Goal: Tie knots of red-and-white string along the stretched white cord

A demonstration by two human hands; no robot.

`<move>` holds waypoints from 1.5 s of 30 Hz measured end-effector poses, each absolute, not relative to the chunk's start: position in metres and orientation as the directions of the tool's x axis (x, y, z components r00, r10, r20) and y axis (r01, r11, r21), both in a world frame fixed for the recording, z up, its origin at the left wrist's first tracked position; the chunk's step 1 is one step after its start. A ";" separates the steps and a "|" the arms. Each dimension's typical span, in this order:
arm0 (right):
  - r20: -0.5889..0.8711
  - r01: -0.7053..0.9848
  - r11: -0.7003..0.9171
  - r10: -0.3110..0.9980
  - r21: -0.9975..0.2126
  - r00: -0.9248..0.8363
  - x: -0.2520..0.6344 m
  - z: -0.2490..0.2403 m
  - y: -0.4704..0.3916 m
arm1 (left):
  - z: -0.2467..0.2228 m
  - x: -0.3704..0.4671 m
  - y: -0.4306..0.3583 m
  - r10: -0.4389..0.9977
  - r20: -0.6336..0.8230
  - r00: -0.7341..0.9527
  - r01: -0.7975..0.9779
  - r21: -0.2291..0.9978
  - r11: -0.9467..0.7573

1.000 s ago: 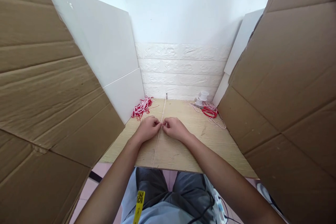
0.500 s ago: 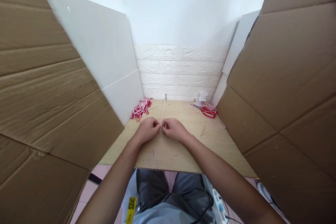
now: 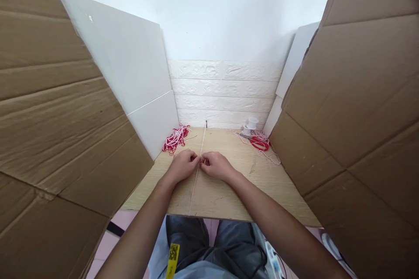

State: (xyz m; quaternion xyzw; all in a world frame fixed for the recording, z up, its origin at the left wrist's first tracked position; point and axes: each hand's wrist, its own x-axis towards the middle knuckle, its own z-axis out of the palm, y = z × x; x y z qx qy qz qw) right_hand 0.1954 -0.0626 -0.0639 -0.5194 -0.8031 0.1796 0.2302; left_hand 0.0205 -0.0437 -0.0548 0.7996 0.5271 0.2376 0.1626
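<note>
A thin pale string (image 3: 203,138) runs from a small dark hook (image 3: 206,122) at the back of the wooden board down to its front edge. My left hand (image 3: 185,163) is pinched at the string from the left, about halfway along it. From the right, my right hand (image 3: 216,165) pinches at the same spot, and the fingertips of both hands nearly touch. The string passes between the hands and continues toward me. Any finer strand between the fingertips is too small to make out.
Red and pink yarn (image 3: 176,138) is heaped at the back left of the board (image 3: 229,200). Red-handled scissors (image 3: 259,143), white spools (image 3: 251,124) and loose pink string lie at the back right. Cardboard walls (image 3: 81,139) stand on both sides.
The view has tilted slightly, so the board sits a little lower. My right hand's fingertips have come closer to my left hand at the string.
</note>
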 end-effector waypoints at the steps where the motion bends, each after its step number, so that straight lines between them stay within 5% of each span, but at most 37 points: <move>1: 0.188 0.749 0.400 0.915 -0.528 -0.356 0.195 -0.064 -0.063 | -0.055 0.021 -0.044 0.920 0.204 0.334 0.763 0.514 -0.391; 16: 0.216 0.660 0.379 0.923 -0.649 -0.318 0.195 -0.070 -0.057 | -0.054 0.022 -0.044 0.930 0.168 0.326 0.772 0.520 -0.364; 25: -0.129 0.244 -0.102 0.987 -0.964 -0.094 0.195 -0.076 -0.035 | -0.054 0.023 -0.046 0.924 0.184 0.335 0.777 0.501 -0.381; 31: -0.204 0.091 -0.194 0.972 -0.977 -0.117 0.193 -0.074 -0.009 | -0.057 0.023 -0.044 0.919 0.204 0.337 0.783 0.481 -0.394; 45: -0.169 0.154 -0.161 0.985 -0.975 -0.037 0.182 -0.066 -0.001 | -0.064 0.024 -0.042 0.922 0.216 0.320 0.780 0.493 -0.386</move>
